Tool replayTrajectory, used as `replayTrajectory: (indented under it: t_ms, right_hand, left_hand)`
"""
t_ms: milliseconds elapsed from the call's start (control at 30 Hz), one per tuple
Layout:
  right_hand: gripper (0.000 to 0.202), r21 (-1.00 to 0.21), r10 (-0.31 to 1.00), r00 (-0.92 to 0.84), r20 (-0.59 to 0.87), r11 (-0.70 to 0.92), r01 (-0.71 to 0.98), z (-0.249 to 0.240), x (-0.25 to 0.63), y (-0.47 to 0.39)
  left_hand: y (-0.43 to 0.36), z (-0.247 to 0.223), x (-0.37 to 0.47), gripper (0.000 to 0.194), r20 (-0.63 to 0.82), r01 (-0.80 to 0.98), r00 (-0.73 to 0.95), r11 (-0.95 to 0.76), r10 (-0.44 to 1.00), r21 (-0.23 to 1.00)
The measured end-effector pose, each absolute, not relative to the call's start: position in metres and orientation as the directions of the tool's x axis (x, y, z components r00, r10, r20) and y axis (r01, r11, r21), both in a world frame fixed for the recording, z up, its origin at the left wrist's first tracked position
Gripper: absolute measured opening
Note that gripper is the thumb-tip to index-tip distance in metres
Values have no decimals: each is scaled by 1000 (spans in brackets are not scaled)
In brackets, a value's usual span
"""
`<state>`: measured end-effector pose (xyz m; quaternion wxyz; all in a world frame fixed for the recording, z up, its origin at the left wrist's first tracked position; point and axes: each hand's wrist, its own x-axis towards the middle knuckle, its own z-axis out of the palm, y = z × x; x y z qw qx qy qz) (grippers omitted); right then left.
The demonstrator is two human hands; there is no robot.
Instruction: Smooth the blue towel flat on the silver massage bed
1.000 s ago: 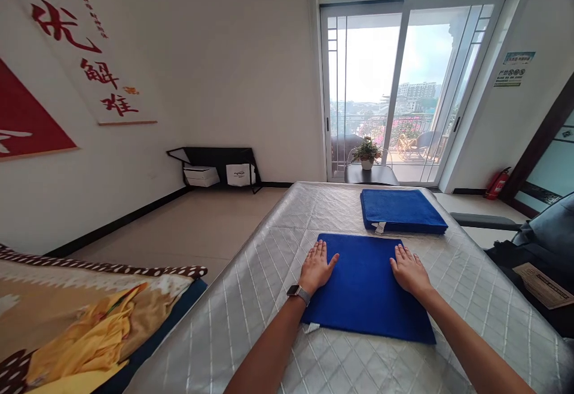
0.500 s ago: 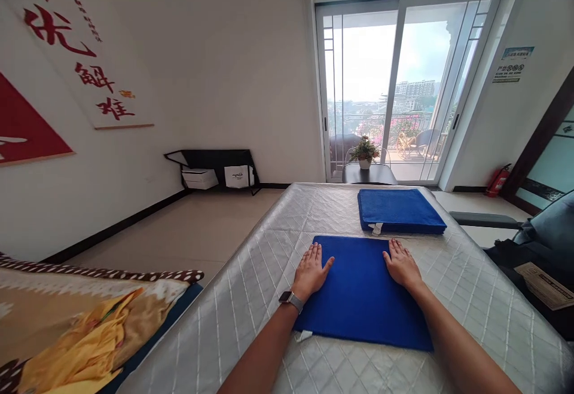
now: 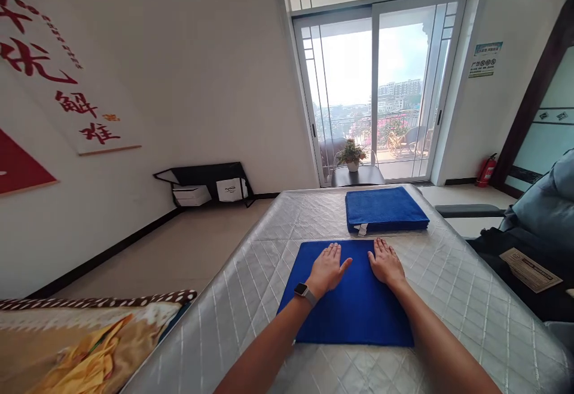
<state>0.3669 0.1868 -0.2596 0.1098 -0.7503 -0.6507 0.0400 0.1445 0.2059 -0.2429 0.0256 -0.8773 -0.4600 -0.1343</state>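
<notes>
A flat blue cloth point(image 3: 354, 316), which looks like a folded towel, lies on the silver quilted cover point(image 3: 242, 298). On its upper part rests my left hand point(image 3: 327, 269), fingers extended and thumb out, with a watch point(image 3: 301, 290) on the wrist. My right hand point(image 3: 386, 260) lies flat along the cloth's far right edge, fingers straight. Neither hand grips anything. Just beyond the fingertips sits a neat stack of blue folded cloths point(image 3: 385, 207) with a white tag point(image 3: 361, 229) at its near edge.
To the left, a patterned blanket point(image 3: 147, 313) carries a crumpled yellow cloth point(image 3: 89, 364). A black rack point(image 3: 206, 174) stands by the wall. Beyond the covered surface is a potted plant point(image 3: 352, 153) on a chair. Dark bags point(image 3: 497, 262) sit at the right.
My left hand has slid right, from the cloth's left edge toward its middle. My right hand stays by the right edge. The whole view has turned slightly to the right.
</notes>
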Motion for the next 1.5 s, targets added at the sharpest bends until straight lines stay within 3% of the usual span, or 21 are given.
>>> replayTrajectory:
  t_ms: [100, 267, 567, 800, 1233, 1433, 1500]
  right_hand:
    - [65, -190, 988, 127, 90, -108, 976, -262, 369, 184]
    - [61, -123, 992, 85, 93, -73, 990, -265, 371, 185]
    - [68, -160, 987, 133, 95, -117, 980, -263, 366, 192]
    - [68, -168, 987, 137, 89, -121, 978, -265, 365, 192]
    - [68, -165, 986, 141, 88, -125, 978, -266, 364, 192]
    - [68, -187, 985, 144, 94, -125, 974, -264, 364, 191]
    - [69, -192, 985, 148, 88, -129, 973, -264, 364, 191]
  left_hand:
    - [206, -248, 206, 72, 262, 683, 663, -710, 702, 173]
    - [215, -261, 251, 71, 270, 703, 616, -671, 740, 237]
    - [250, -266, 138, 78, 177, 899, 381, -408, 907, 157]
    - [260, -266, 60, 86, 148, 953, 243, -264, 959, 150]
    - [259, -265, 56, 90, 135, 966, 199, -218, 971, 141]
    - [259, -252, 78, 93, 172, 985, 92, -115, 981, 130]
    - [250, -247, 104, 88, 242, 968, 173, -210, 955, 135]
